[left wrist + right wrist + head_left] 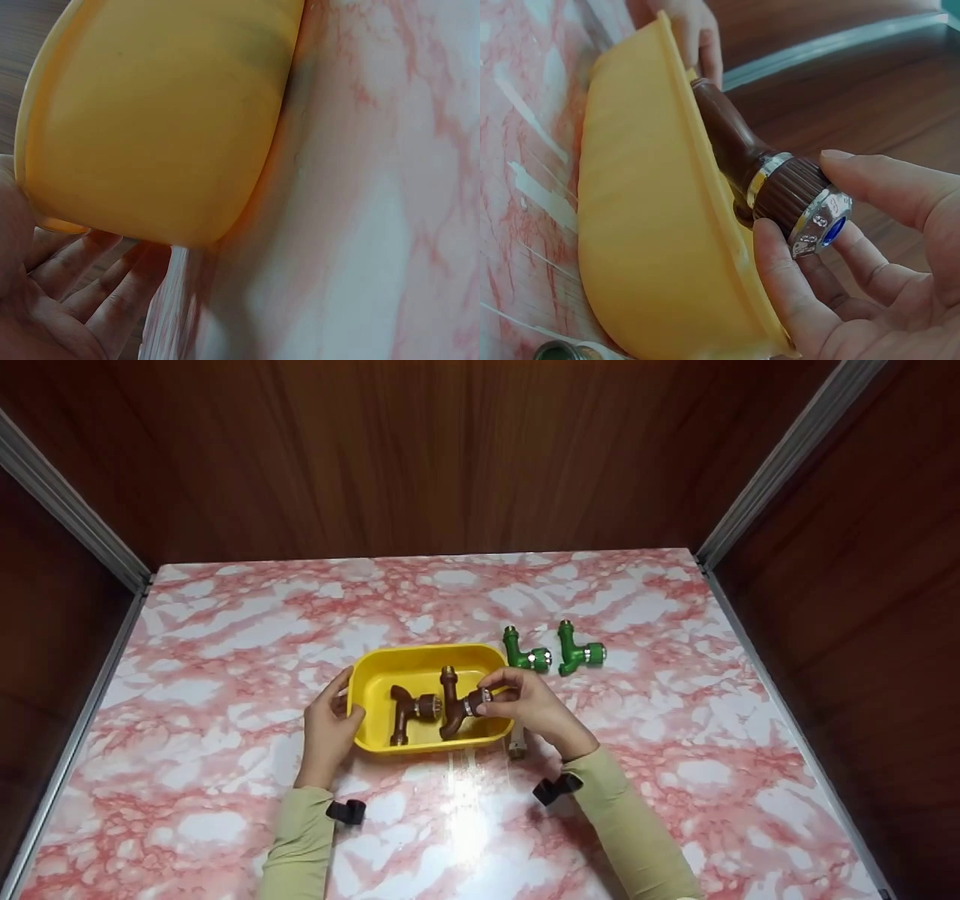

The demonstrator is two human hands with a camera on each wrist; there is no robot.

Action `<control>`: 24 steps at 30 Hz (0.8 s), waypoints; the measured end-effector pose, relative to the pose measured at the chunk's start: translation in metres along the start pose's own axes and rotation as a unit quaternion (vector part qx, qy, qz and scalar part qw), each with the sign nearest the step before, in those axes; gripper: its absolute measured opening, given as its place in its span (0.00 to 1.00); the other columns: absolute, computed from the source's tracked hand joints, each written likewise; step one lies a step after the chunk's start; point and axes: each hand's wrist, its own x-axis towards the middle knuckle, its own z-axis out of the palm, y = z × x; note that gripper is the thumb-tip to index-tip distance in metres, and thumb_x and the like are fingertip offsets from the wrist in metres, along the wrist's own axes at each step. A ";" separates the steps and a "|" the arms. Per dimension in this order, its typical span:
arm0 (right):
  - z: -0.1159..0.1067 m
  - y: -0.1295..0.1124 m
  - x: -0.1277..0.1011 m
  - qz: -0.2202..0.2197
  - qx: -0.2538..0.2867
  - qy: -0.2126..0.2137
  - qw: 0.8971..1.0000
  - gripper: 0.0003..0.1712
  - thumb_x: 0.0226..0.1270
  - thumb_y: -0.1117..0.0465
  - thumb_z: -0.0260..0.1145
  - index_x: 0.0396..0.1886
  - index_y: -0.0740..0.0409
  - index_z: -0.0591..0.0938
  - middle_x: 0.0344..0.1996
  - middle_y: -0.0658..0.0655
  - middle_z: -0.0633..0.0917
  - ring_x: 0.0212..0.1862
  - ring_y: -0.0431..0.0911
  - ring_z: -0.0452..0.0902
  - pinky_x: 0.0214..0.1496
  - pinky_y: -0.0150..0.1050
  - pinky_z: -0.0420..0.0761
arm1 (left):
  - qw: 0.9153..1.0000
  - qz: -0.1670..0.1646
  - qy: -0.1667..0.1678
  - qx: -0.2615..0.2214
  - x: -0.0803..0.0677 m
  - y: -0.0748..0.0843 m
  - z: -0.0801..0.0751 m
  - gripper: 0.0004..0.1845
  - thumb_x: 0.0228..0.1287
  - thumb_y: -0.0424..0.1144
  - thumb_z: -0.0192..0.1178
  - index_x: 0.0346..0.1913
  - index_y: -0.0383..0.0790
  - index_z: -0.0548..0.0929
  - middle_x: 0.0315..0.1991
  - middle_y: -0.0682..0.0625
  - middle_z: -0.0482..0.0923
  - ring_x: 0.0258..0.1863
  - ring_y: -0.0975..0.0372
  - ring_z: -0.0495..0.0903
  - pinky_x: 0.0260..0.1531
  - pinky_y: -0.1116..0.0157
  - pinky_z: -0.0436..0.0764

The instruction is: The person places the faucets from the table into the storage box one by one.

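A yellow plastic tub stands on the table. My left hand grips its left end, thumb over the rim and fingers along the outer wall; the left wrist view shows those fingers under the rim. With thumb and fingertips, my right hand pinches the ribbed knob of a brown tap at the tub's right side. In the right wrist view this tap sticks up over the rim, its silver knob cap with a blue centre facing out. A second brown tap lies inside the tub.
Two green taps, one close behind the tub and another farther right, lie on the pink-and-white marbled table. A pale piece with a brass end pokes out below my right hand. Brown wood panels surround the table.
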 end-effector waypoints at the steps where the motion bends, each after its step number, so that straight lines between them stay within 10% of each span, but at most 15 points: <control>1: 0.001 0.000 0.000 -0.001 -0.003 -0.001 1.000 0.20 0.54 0.68 0.73 0.47 0.65 0.80 0.44 0.60 0.80 0.41 0.52 0.81 0.44 0.39 0.81 | 1.000 0.000 -0.001 0.000 0.000 0.000 0.000 0.32 0.55 0.19 0.54 0.67 0.33 0.70 0.60 0.34 0.71 0.49 0.45 0.78 0.35 0.74 0.79; 9: 0.014 -0.029 -0.011 -0.001 -0.033 -0.012 0.999 0.19 0.56 0.73 0.69 0.48 0.73 0.77 0.44 0.68 0.79 0.39 0.50 0.80 0.47 0.45 0.81 | 1.000 0.012 0.015 0.006 0.012 -0.039 0.004 0.34 0.54 0.20 0.56 0.67 0.40 0.72 0.60 0.41 0.73 0.47 0.51 0.79 0.36 0.72 0.80; 24: 0.013 -0.016 -0.002 -0.005 -0.078 -0.008 0.997 0.19 0.55 0.71 0.71 0.47 0.72 0.78 0.42 0.68 0.80 0.37 0.51 0.79 0.43 0.46 0.82 | 1.000 0.016 0.018 0.006 0.012 -0.038 0.005 0.33 0.54 0.20 0.56 0.66 0.41 0.72 0.60 0.42 0.73 0.46 0.52 0.80 0.38 0.70 0.80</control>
